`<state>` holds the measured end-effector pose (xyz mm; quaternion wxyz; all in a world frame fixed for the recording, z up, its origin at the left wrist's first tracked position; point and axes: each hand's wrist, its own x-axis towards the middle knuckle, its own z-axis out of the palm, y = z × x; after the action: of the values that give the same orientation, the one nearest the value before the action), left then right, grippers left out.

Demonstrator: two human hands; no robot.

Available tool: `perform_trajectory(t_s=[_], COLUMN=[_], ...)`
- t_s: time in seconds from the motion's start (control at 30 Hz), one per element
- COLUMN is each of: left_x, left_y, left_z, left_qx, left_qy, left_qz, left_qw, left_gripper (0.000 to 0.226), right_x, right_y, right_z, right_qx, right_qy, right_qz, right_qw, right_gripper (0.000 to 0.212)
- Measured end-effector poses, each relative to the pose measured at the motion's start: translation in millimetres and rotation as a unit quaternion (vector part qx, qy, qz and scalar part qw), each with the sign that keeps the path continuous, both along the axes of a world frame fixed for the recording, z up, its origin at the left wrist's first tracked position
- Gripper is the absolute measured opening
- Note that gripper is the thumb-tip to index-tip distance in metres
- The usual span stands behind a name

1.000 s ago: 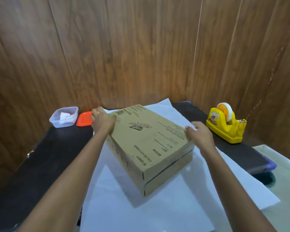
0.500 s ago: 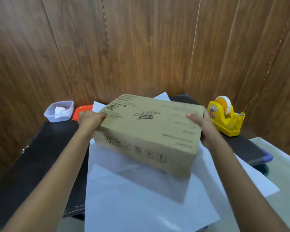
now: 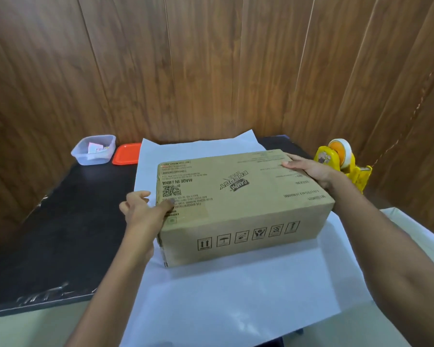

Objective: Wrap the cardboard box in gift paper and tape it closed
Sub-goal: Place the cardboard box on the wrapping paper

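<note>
A brown printed cardboard box (image 3: 238,196) lies flat on a white sheet of gift paper (image 3: 236,291), its long side facing me. My left hand (image 3: 143,211) is at the box's left end, thumb on the top edge, fingers partly spread. On the far right top corner rests my right hand (image 3: 308,169), gripping that end. A yellow tape dispenser (image 3: 343,164) with an orange-cored roll stands to the right, behind my right hand.
The sheet lies on a black table (image 3: 60,236) set into a corner of wooden wall panels. At the back left stand a clear plastic tub (image 3: 94,150) with small items and its orange lid (image 3: 127,154). A pale surface (image 3: 416,236) adjoins on the right.
The box was turned from a diagonal pose, lifted briefly, and now rests square on the paper with its long side toward me. Both hands stayed at its ends.
</note>
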<state>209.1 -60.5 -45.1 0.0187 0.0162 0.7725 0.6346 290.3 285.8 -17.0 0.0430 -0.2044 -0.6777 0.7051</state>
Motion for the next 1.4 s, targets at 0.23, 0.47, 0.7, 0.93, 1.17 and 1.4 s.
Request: perform_trajectory(t_s=[0.23,0.47,0.7,0.93,1.17,1.4], left_x=[-8.7,-13.9,-3.0,-6.2,-8.0,-12.3], left_y=[3.2,8.5,8.3,2.6,5.8,5.6], left_z=[1.4,7.1,0.4,-8.9,-9.7,-0.3], left_qx=[0.115,0.166,0.188,0.142,0.156,0.107], left_qy=[-0.138,-0.149,-0.131,-0.131,-0.124,-0.093], left_qz=[-0.119,-0.095,-0.111,-0.133,-0.110,-0.117], left_qw=[0.976,0.970,0.967,0.972,0.974,0.983], left_gripper=[0.037,0.038,0.031,0.043,0.034,0.034], right_x=[14.5,-10.7,10.6,20.1,14.8,18.2], right_y=[-0.2,-6.4,2.5,-4.1,-3.2,-20.7], right_z=[-10.2,5.7,4.8,-8.7,-12.5,2.8], right_qx=[0.035,0.027,0.025,0.008,0.004,0.182], right_qy=[-0.053,-0.041,-0.040,-0.033,-0.045,-0.071], right_qz=[-0.004,0.008,0.021,0.004,-0.023,-0.044], right_qw=[0.998,0.999,0.999,0.999,0.999,0.980], right_gripper=[0.036,0.027,0.020,0.016,0.040,0.040])
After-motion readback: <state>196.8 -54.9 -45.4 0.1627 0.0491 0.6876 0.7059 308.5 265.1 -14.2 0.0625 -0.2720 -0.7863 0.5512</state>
